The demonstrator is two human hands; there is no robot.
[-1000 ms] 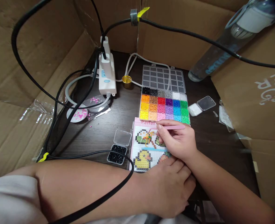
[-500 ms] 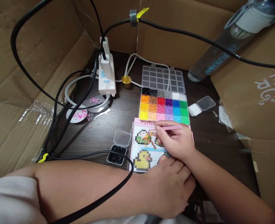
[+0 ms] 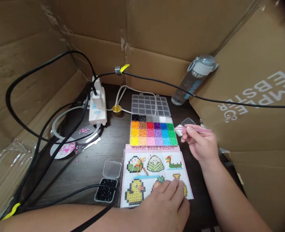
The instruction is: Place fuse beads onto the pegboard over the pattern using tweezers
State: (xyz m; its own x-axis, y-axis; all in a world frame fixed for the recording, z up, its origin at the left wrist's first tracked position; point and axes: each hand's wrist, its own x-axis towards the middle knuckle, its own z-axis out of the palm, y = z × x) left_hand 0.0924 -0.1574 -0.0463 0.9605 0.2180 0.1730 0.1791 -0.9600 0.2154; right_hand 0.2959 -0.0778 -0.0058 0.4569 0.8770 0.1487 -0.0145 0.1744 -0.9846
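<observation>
Your right hand (image 3: pixel 201 145) pinches thin pink tweezers (image 3: pixel 193 129) between its fingers, while your left hand (image 3: pixel 165 206) lies flat, fingers together, on the printed bead pattern sheet (image 3: pixel 154 162).

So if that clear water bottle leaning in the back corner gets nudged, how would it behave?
The water bottle is tall, narrow and tilted against the cardboard wall, so it would probably slide or topple. Being cylindrical, it would likely roll once down. Its smooth clear body may be slippery; how full it is can't be told.

Head camera looks forward and down, close over the desk (image 3: pixel 103 151).
</observation>
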